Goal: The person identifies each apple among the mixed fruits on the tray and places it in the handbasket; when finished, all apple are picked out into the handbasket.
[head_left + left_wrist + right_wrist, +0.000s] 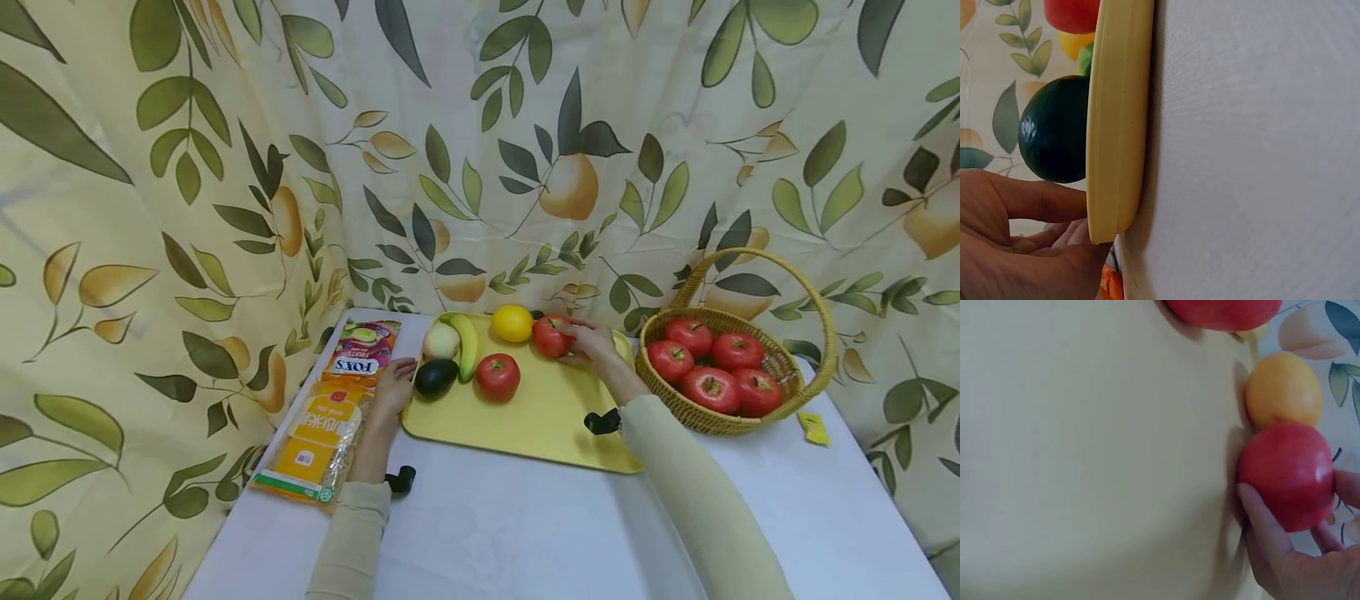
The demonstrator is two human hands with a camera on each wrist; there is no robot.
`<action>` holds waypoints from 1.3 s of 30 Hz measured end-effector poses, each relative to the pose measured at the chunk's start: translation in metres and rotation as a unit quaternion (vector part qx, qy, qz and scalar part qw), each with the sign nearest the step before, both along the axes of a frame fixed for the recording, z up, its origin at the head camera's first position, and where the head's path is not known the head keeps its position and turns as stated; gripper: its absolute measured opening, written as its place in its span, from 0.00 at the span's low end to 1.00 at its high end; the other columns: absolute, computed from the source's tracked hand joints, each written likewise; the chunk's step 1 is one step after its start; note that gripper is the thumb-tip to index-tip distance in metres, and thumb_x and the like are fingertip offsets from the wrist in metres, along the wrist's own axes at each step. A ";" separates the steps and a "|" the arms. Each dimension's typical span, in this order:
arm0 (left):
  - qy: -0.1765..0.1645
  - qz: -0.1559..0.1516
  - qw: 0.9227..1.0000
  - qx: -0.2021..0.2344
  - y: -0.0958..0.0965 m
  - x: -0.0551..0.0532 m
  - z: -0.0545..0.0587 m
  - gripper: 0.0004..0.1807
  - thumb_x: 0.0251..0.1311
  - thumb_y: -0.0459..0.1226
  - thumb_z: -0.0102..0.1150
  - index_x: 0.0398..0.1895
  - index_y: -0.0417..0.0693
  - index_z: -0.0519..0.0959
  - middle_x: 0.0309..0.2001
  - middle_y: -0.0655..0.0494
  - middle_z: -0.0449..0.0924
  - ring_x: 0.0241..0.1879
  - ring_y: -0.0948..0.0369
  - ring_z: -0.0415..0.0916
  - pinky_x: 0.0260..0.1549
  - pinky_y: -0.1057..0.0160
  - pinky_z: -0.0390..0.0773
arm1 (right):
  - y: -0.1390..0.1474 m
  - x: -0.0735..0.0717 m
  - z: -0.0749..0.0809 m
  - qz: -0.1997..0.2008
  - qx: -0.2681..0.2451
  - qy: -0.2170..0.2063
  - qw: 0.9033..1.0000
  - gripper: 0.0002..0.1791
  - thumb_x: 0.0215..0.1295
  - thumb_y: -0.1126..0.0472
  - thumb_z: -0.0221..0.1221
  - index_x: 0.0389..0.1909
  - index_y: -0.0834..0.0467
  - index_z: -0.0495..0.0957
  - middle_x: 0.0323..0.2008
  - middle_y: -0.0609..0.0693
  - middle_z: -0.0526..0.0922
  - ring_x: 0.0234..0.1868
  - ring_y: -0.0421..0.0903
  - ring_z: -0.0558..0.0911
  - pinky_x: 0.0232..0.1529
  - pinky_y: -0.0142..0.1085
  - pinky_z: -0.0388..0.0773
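A yellow tray (555,417) lies on the table. My left hand (393,390) holds the tray's left edge; in the left wrist view the thumb is at the rim beside a dark avocado (1054,131). At the tray's far side my right hand (596,350) grips a red apple (551,335), fingers and thumb around it in the right wrist view. A yellow lemon (512,323) sits right against that apple. Another red apple (498,377) rests mid-tray, with a banana (467,350) and a pale round fruit (441,345) to its left.
A wicker basket (716,425) with a tall handle holds several red apples, right of the tray. Left of the tray lie a purple-and-orange packet (363,350) and a yellow bag of grain (318,442). A small yellow packet (813,428) lies beyond the basket. A patterned curtain hangs behind.
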State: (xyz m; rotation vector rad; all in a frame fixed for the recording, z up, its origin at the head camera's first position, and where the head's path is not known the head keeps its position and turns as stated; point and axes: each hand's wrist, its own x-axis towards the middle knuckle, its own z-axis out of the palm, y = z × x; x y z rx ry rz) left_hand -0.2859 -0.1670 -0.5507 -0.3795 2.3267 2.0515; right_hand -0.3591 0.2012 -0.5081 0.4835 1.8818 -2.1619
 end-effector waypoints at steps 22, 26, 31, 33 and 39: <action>-0.011 -0.003 1.000 -0.002 -0.001 -0.001 -0.002 0.27 0.69 0.19 0.35 0.70 0.32 0.70 0.68 0.32 0.73 0.71 0.42 0.70 0.73 0.50 0.68 | 0.009 0.018 0.025 -0.013 0.015 0.009 1.000 0.32 0.74 0.62 0.60 0.76 0.59 0.66 0.70 0.59 0.67 0.68 0.63 0.73 0.66 0.59 0.73; -0.007 -0.002 1.000 -0.004 -0.001 0.000 -0.002 0.27 0.69 0.19 0.35 0.69 0.31 0.70 0.68 0.31 0.73 0.71 0.42 0.70 0.73 0.50 0.68 | 0.013 0.023 0.039 0.000 0.023 0.024 0.999 0.32 0.74 0.62 0.60 0.76 0.60 0.66 0.73 0.61 0.65 0.68 0.64 0.73 0.66 0.60 0.73; -0.004 -0.003 1.000 -0.002 -0.001 0.001 -0.001 0.28 0.68 0.18 0.35 0.69 0.29 0.69 0.68 0.30 0.72 0.71 0.41 0.69 0.73 0.49 0.68 | 0.018 0.027 0.055 0.006 0.036 0.043 0.998 0.32 0.74 0.63 0.59 0.76 0.61 0.66 0.73 0.61 0.65 0.67 0.64 0.75 0.63 0.60 0.75; -0.005 -0.004 1.000 0.001 -0.001 0.002 0.000 0.28 0.68 0.18 0.35 0.70 0.29 0.68 0.68 0.30 0.72 0.71 0.40 0.69 0.73 0.49 0.67 | 0.021 0.028 0.061 0.009 0.044 0.050 0.998 0.32 0.74 0.62 0.59 0.76 0.61 0.66 0.73 0.61 0.65 0.67 0.65 0.75 0.61 0.59 0.76; -0.004 -0.009 1.000 0.000 -0.001 0.001 0.001 0.28 0.68 0.18 0.34 0.70 0.29 0.68 0.69 0.30 0.71 0.72 0.40 0.68 0.74 0.49 0.66 | 0.036 0.031 0.076 0.021 0.051 0.054 0.997 0.33 0.75 0.61 0.59 0.78 0.60 0.63 0.75 0.60 0.63 0.68 0.63 0.75 0.60 0.57 0.79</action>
